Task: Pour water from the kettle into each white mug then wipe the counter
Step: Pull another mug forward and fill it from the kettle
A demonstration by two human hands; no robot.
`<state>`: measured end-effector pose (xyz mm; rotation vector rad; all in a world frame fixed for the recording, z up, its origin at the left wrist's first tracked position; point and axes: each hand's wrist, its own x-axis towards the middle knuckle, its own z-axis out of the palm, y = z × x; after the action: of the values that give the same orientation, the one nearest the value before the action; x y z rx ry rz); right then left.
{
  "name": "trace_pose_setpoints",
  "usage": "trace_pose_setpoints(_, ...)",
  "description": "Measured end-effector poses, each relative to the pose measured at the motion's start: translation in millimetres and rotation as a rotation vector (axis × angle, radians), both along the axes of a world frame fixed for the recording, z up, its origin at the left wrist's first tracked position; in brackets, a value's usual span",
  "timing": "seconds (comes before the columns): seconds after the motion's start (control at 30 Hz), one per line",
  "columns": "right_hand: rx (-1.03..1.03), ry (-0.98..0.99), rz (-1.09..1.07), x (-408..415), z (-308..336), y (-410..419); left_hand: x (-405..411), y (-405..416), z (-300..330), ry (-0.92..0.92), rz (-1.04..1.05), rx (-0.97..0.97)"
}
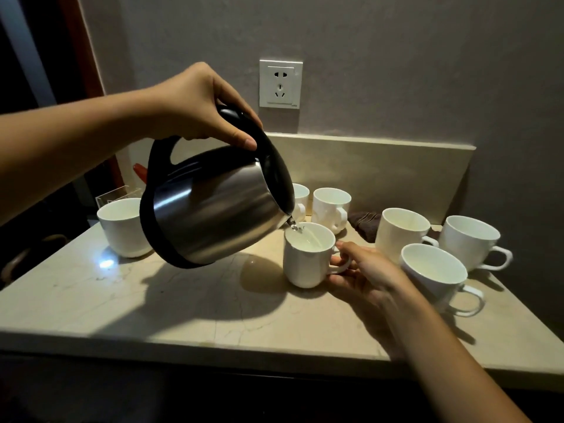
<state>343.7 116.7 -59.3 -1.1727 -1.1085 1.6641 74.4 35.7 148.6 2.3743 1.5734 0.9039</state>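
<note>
Right now my left hand [198, 108] is wrapped around the glossy black plastic handle of the kettle [213, 206], thumb pressed on top near the lid. Its body is brushed stainless steel, rounded, with a black band at the base; it hangs tilted spout-down above the counter [128, 303]. A thin stream of water runs from the spout into the centre mug [308, 257], a smooth white ceramic cylinder that already holds clear water. My right hand [363, 273] steadies that mug, fingers curled round its loop handle.

Taking the centre mug as the landmark: two more white mugs stand just behind it, one [300, 199] half hidden by the kettle, the other [331, 209] with its handle facing me. To its right sit three wider white mugs, the nearest [433, 273] close beside my right wrist; whether they hold water I cannot tell. To its left, past the kettle, stands another white mug [122, 227]. A dark brown folded cloth [364, 224] lies behind and to the right. The counter is pale polished stone with faint veining. On the wall above is a white socket plate [280, 83]; I can read no writing anywhere.
</note>
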Motion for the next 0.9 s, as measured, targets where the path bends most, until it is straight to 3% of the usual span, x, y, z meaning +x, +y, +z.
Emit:
trace_pose_setpoints(0.43,-0.056,0.034,-0.018,-1.1,-1.9,2.9,-25.2,-8.4,-18.0,-0.271,0.088,0.009)
trace_pose_setpoints(0.9,-0.081,0.073,-0.034,-4.0,5.5,-3.7,-55.0,-28.8,-78.3,-0.652,0.226,0.172)
